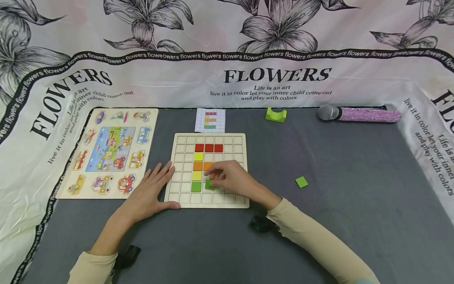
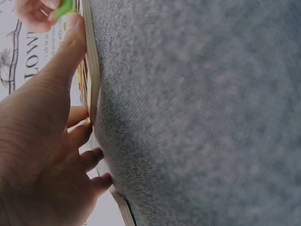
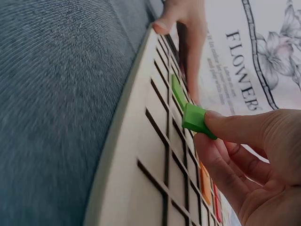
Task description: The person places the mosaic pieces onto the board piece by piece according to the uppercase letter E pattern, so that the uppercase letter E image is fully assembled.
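A wooden grid board (image 1: 234, 197) lies on the dark cloth, with red (image 1: 209, 148), yellow (image 1: 198, 156), orange (image 1: 197, 166) and green (image 1: 196, 186) square tiles set in its cells. My right hand (image 1: 232, 179) pinches a green tile (image 3: 194, 117) between thumb and fingers, tilted just above the board beside the green tile in the lower row. My left hand (image 1: 149, 197) rests at the board's left edge with fingers spread, its thumb on the near left corner (image 2: 75, 35). Behind the board lies a printed pattern card (image 1: 214, 120) with matching coloured squares.
A vehicle puzzle board (image 1: 110, 181) lies at the left. To the right are a loose green tile (image 1: 301, 182), a green curved block (image 1: 276, 115) and a pink glittery microphone (image 1: 365, 114). A white flowered cloth (image 1: 276, 79) borders the dark one.
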Demonstrator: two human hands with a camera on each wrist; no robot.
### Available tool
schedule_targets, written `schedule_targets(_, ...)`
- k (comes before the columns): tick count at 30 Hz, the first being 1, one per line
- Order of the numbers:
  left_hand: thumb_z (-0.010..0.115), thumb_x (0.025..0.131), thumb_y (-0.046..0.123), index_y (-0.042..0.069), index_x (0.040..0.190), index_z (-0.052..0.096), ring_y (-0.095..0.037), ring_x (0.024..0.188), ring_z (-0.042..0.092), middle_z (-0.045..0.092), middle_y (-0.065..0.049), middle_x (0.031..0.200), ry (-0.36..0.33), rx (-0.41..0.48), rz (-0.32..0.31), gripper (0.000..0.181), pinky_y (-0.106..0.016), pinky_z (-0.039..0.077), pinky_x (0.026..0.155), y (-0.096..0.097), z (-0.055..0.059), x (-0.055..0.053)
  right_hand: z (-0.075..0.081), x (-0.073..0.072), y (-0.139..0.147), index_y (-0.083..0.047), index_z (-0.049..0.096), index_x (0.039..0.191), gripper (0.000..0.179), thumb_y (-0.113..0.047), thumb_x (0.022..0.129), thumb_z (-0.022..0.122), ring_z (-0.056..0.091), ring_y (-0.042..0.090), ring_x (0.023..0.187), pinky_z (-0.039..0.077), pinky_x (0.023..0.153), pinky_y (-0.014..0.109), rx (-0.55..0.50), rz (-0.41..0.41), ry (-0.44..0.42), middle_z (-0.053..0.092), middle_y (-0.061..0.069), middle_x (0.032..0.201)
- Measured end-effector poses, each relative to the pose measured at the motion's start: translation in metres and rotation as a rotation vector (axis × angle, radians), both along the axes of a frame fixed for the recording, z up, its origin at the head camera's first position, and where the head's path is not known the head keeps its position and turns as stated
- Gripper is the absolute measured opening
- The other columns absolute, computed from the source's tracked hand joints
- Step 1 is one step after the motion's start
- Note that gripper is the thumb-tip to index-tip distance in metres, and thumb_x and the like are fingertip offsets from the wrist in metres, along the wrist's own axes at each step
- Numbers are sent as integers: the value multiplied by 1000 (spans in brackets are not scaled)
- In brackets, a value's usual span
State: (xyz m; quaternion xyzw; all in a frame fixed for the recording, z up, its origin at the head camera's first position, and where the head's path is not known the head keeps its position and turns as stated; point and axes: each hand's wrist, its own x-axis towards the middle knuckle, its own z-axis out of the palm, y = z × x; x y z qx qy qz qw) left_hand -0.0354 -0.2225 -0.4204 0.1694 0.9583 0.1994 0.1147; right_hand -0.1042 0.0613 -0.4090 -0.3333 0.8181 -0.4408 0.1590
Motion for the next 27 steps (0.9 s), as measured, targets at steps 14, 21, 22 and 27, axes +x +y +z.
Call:
schedule_targets(14,73,74,65,8,157,21,-37,149,8,14,-9,164,0,-4,3,114,-55,7,119,1,0,-2,-4,7,-16,-7,74,100,17,-3,84,76,61,9,76,51,70,18,89,-15,65,69,-1,85)
schedule_targets(21,74,74,64,7,156,22,-38,149,8,14,-9,164,-2,-2,7,113,-55,7,119,1,0,0,-4,12,-16,-7,74,103,18,-3,86,75,60,10,79,51,73,21,105,-6,83,70,0,91)
schedule_targets(22,74,74,64,7,156,22,-38,149,8,14,-9,164,-3,-2,8,113,-56,7,119,1,0,0,-4,12,-15,-7,73,104,18,-3,86,74,61,10,80,51,73,21,104,4,86,70,0,93)
schedule_targets(27,72,74,66,7,157,21,-37,149,8,14,-9,164,1,1,2,113,-56,7,119,-1,0,1,4,6,2,-5,73,108,20,-5,88,73,63,11,86,53,78,22,81,12,99,71,2,100)
